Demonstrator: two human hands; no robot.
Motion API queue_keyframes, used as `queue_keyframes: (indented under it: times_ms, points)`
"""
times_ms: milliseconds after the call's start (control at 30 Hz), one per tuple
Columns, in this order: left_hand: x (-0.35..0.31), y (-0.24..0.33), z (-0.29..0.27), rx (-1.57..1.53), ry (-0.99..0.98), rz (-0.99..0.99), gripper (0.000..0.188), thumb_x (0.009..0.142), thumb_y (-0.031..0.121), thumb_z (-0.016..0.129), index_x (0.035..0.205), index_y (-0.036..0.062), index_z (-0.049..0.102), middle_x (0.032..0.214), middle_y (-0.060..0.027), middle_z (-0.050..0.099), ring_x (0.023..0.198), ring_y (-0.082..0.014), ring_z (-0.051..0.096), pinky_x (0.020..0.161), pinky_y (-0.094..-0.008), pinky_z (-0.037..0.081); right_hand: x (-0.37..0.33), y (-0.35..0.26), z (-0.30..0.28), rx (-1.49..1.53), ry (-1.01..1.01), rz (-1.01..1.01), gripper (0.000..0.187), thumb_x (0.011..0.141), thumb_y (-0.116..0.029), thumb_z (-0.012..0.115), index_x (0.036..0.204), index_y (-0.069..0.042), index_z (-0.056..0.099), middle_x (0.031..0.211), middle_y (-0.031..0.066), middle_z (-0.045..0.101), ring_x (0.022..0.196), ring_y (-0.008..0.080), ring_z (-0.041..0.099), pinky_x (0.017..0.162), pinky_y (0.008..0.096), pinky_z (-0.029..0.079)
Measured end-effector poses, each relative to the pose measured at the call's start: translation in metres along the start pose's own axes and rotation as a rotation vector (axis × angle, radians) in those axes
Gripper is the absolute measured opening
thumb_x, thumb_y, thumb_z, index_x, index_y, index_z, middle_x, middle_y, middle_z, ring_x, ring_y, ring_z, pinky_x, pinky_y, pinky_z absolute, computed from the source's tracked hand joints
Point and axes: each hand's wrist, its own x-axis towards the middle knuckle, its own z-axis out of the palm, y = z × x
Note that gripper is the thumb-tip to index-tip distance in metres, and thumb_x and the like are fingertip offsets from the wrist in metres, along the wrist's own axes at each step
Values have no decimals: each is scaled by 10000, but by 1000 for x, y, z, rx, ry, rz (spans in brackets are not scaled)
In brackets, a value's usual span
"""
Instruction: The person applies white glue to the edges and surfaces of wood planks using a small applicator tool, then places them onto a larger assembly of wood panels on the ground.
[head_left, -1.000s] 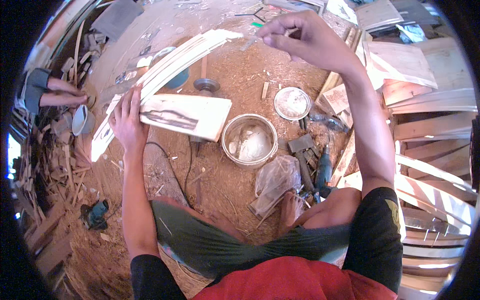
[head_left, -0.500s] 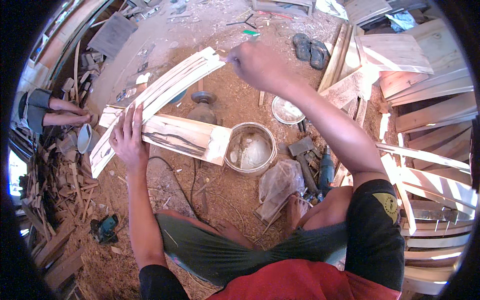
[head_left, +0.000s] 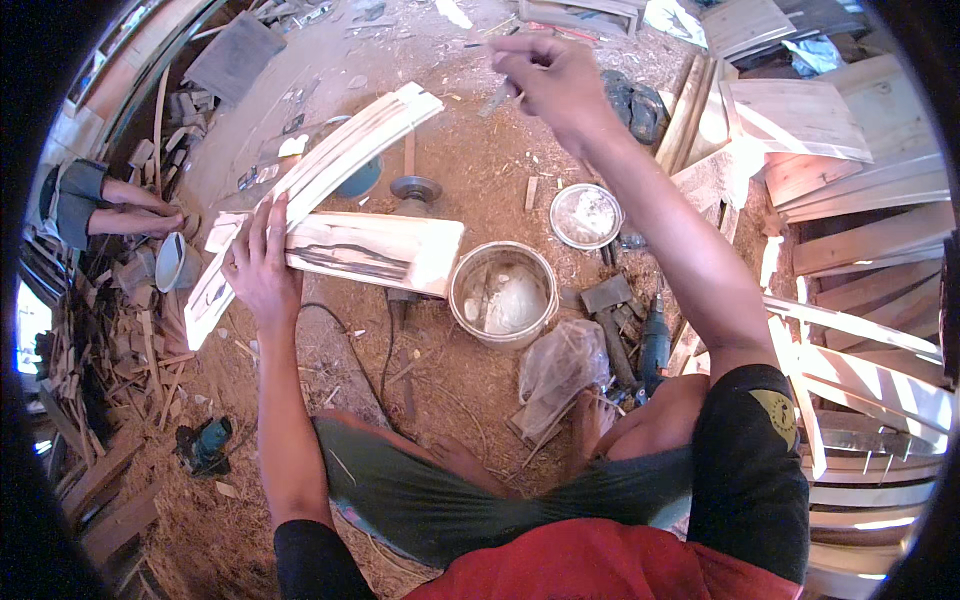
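My left hand (head_left: 262, 262) is closed around the crossing of two pale wooden boards joined at an angle. The upper, curved board (head_left: 350, 145) slants away to the far right, and the lower board (head_left: 375, 258), streaked dark, points right. Beyond the upper board's far end, my right hand (head_left: 555, 85) is raised with its fingers curled. Below its fingertips is a thin greyish shape, blurred, that I cannot make out. A bucket (head_left: 457, 315) with whitish paste in it stands beside the lower board's right end.
A grinder disc (head_left: 415, 188) shows behind the boards. Right of the bucket lie a round lid (head_left: 587, 217), a hammer (head_left: 606, 295), a drill (head_left: 655, 335) and a plastic bag (head_left: 560, 360). Wood scraps (head_left: 135, 330) pile at left; boards (head_left: 875, 225) stack at right. Another person's legs (head_left: 135, 210) show.
My right hand has lifted off the upper board's far end and moved up and right. The boards have shifted only slightly in my left hand.
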Motion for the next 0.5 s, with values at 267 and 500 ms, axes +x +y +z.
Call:
queue_keyframes:
  times_ms: [267, 500]
  points:
    - [-11, -53, 26, -755, 64, -633, 670, 729, 142, 857, 1282, -64, 540, 1247, -191, 612, 1065, -280, 628, 927, -402, 502, -9, 43, -53, -370, -249, -108, 251, 897, -125, 655, 1126, -29, 694, 798, 52, 672, 716, 112, 644, 584, 248, 499]
    - [10, -61, -6, -1542, 365, -1205, 495, 869, 173, 672, 1298, -27, 530, 1240, -143, 599, 1142, -276, 575, 1014, -449, 471, -116, 120, 15, -1319, -1069, -231, 154, 833, -185, 626, 823, -76, 733, 800, 145, 719, 739, 323, 713, 657, 461, 560]
